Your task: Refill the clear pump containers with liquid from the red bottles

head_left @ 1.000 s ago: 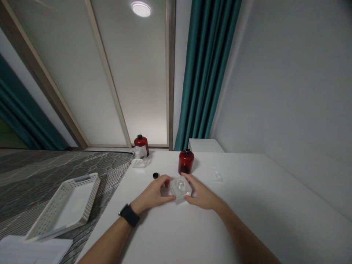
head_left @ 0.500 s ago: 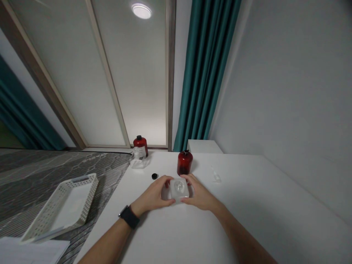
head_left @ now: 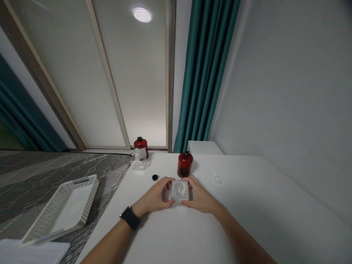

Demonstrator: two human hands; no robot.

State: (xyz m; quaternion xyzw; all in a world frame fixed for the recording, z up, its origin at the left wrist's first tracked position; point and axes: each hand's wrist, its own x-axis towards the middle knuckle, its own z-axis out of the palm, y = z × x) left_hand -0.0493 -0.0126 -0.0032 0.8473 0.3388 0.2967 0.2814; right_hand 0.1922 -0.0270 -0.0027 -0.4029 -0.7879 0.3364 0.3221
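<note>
A small clear, square container [head_left: 180,190] with a round shape in its middle is held between both hands, low over the white table [head_left: 176,234]. My left hand [head_left: 157,195] grips its left side with thumb and fingers, and my right hand [head_left: 198,195] grips its right side the same way. Just beyond them stands a dark red bottle [head_left: 185,164], its neck without a visible cap. A black cap [head_left: 155,177] lies left of that bottle. To the right lies a small clear object [head_left: 216,178], too faint to make out.
At the table's far left corner stand another red bottle [head_left: 141,146] with a black cap and a clear container [head_left: 139,162]. A white basket [head_left: 62,209] and papers [head_left: 33,252] are at the left. A white box [head_left: 205,147] is behind the table.
The clear container between my hands is turned slightly and looks a little more level. Both hands keep their hold, and the view has shifted very slightly.
</note>
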